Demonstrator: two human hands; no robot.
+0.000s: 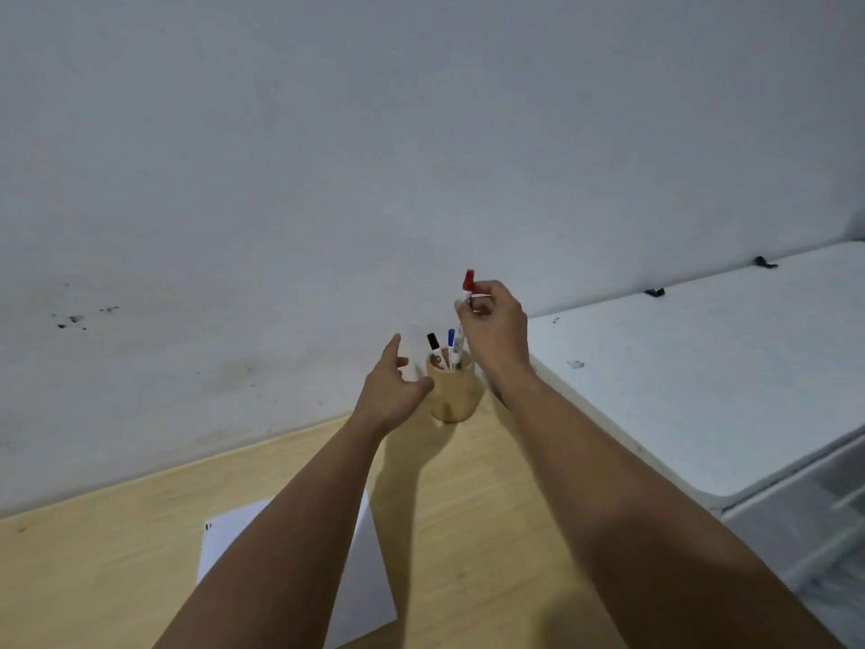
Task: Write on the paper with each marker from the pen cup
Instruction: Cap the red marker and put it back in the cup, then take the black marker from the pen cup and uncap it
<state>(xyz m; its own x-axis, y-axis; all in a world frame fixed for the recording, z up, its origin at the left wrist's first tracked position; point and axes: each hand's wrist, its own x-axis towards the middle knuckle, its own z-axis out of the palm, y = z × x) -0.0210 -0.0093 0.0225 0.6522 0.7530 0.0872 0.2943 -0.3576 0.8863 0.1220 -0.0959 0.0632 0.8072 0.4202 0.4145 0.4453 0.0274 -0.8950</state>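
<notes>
A round wooden pen cup (451, 393) stands at the far edge of the wooden table (491, 484), against the wall. A black-capped marker (434, 345) and a blue-capped marker (451, 341) stand in it. My right hand (496, 327) pinches a red-capped marker (468, 285) upright above the cup; its lower end still reaches the cup's mouth. My left hand (388, 391) hovers open just left of the cup, thumb near its side. A white sheet of paper (365, 583) lies near me, largely hidden under my left forearm.
A grey wall (327, 180) rises directly behind the table. To the right stands a white cabinet top (702, 377) with small dark clips at its back edge, and a drawer front below it.
</notes>
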